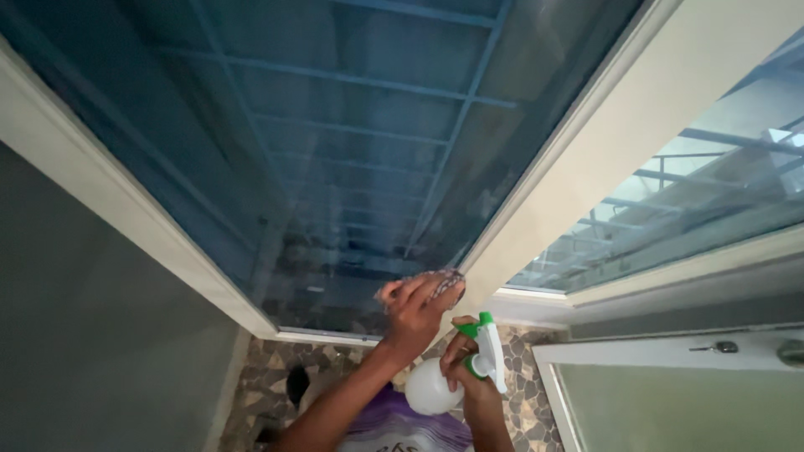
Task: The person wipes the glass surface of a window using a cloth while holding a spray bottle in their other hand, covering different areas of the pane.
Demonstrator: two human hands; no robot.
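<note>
My left hand presses a small patterned cloth against the lower right corner of a tall tinted window pane, right beside the cream frame post. Just below it, my right hand grips a white spray bottle by its neck. The bottle's green and white trigger head points up toward the frame. Through the glass, a blue metal grille shows. My purple patterned garment appears at the bottom edge.
A grey wall borders the window on the left. A second pane lies to the right of the post. A white door with a key in its lock stands at the lower right. The floor is pebble-patterned stone.
</note>
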